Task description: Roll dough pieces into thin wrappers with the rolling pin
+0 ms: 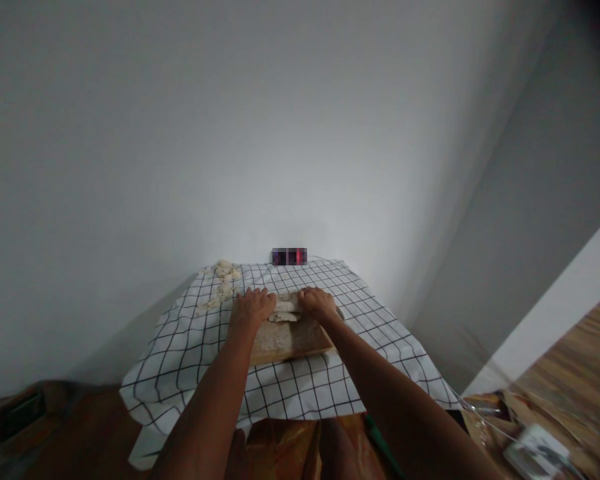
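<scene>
One view, from your head, had your left hand (254, 305) on the left part of a wooden board (290, 341) and your right hand (319, 304) towards its far right corner. Between them, on the far half of the board, lay a pale, dough-like strip (285, 308), with a loose-looking edge on its near side. Your fingers were bent over and pointed away from you; whether either hand gripped the strip or only pressed on it, you could not tell, since the backs of the hands hid the contact. The near half of the board bore a whitish dusting. It rested on a bench (180, 353) spread with a white cloth (307, 393) crossed by dark lines. At the far left of the cloth sat a small pale mound (225, 268), with flat scraps (225, 292) strewn nearer to you. At the far edge, by the white wall (290, 147), stood a dark and red object (289, 257), too blurred to name.
</scene>
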A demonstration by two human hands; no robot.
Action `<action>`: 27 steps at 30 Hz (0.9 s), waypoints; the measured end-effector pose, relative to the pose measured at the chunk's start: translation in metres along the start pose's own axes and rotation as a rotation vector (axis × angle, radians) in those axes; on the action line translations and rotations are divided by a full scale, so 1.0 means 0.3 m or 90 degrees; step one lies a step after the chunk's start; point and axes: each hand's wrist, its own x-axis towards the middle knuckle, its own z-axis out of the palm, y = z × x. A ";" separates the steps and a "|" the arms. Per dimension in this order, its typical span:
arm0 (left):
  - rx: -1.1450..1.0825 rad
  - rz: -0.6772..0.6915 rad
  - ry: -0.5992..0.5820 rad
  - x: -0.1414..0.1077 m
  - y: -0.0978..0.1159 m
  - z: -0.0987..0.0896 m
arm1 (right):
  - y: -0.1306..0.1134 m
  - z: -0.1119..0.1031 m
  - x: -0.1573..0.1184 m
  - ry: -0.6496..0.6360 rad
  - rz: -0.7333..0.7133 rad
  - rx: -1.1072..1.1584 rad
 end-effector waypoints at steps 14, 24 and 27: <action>0.023 -0.044 0.004 -0.050 0.029 -0.033 | -0.005 0.008 -0.037 0.032 -0.007 0.002; 0.005 -0.004 0.046 -0.083 0.000 0.004 | -0.023 -0.010 -0.112 0.044 -0.027 -0.037; -0.001 0.023 0.061 -0.095 -0.014 0.016 | -0.029 -0.016 -0.125 0.044 -0.026 -0.038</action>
